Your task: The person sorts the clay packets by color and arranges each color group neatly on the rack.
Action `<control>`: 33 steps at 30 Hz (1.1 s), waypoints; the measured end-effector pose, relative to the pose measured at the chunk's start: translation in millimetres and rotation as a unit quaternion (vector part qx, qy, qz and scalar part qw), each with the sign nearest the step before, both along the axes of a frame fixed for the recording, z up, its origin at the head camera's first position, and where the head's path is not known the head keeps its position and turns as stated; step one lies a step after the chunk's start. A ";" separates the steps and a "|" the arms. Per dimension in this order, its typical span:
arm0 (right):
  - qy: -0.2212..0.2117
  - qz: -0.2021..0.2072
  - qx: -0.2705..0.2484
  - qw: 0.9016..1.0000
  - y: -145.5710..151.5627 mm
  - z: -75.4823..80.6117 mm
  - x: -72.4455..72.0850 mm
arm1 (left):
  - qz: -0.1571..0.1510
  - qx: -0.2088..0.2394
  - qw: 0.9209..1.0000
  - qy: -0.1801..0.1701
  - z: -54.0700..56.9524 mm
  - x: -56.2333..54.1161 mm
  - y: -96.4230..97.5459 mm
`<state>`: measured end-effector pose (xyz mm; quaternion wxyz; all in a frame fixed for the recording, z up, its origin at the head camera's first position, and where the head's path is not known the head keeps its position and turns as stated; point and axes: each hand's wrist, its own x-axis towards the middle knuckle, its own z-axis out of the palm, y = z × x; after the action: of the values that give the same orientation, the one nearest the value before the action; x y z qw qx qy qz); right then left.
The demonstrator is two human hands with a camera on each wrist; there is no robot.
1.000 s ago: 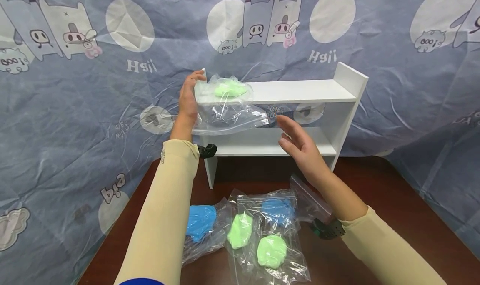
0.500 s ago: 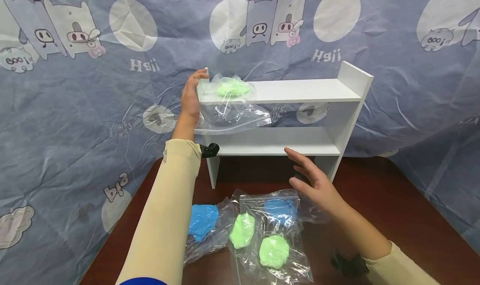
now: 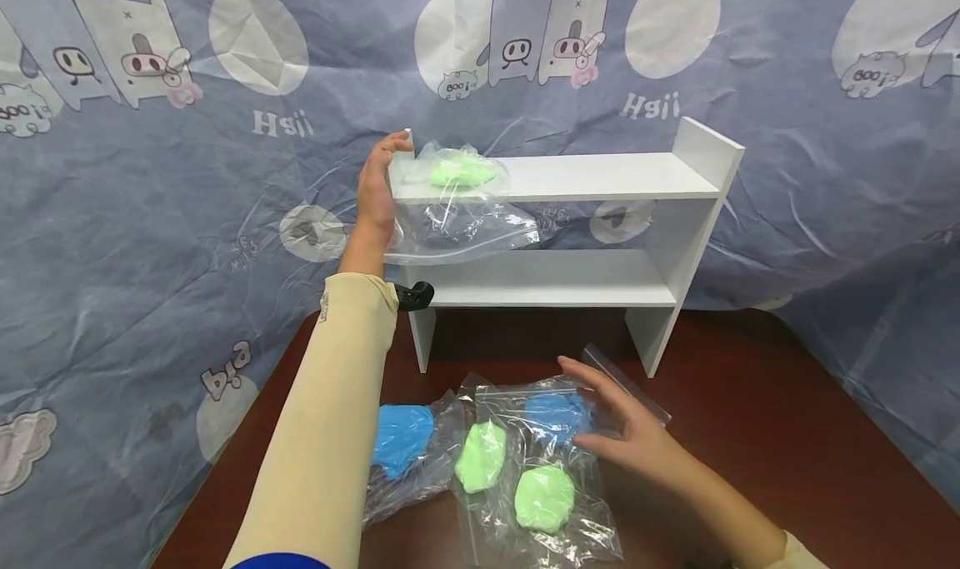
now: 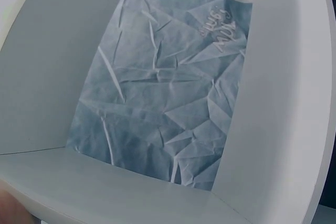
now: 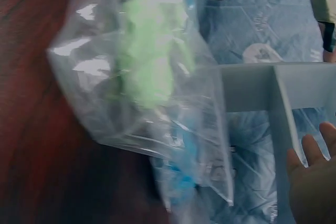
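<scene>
My left hand [image 3: 377,190] grips the left side panel of a white two-tier shelf [image 3: 600,177], its fingers bent over the panel's top. Beside it, a clear zip bag [image 3: 480,227] with a light green lump [image 3: 461,171] lies on the top board, its zip end hanging over the front edge. My right hand [image 3: 637,436] holds nothing, its fingers apart above the right side of the bags on the table. Below it lie a bag with a blue lump [image 3: 557,415] and one with a round green lump [image 3: 544,499]. The right wrist view shows a green lump in its bag [image 5: 147,56], blurred.
Another green lump [image 3: 481,457] and a blue lump [image 3: 403,437] lie bagged to the left on the dark red table [image 3: 780,436]. The shelf's lower board [image 3: 555,277] stands behind them. A printed blue-grey cloth [image 3: 150,219] hangs around the table's back and sides.
My right hand has come down and back from in front of the shelf to over the table bags. My left hand and the bag on the shelf keep their places.
</scene>
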<state>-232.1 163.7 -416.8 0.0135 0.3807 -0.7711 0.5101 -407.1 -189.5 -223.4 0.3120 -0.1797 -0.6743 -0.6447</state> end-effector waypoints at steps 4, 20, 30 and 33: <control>0.032 0.004 0.043 0.999 -2.0 -14.2 1.7 | -0.009 0.004 1.000 -0.008 -0.6 0.7 0.1; 0.066 0.017 0.152 0.986 5.5 -61.6 2.0 | -0.029 0.031 0.999 -0.008 0.8 3.1 0.5; 0.080 0.065 0.193 0.976 8.0 -74.1 0.7 | -0.015 0.017 1.000 -0.006 0.0 2.6 -0.2; 0.083 0.071 0.211 0.971 7.9 -75.4 -1.3 | -0.023 0.025 0.999 -0.003 0.5 1.9 -0.6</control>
<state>-233.4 171.5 -492.2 -0.0388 0.4699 -0.8284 0.3024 -405.2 -190.1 -222.9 0.2991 -0.1854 -0.6543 -0.6694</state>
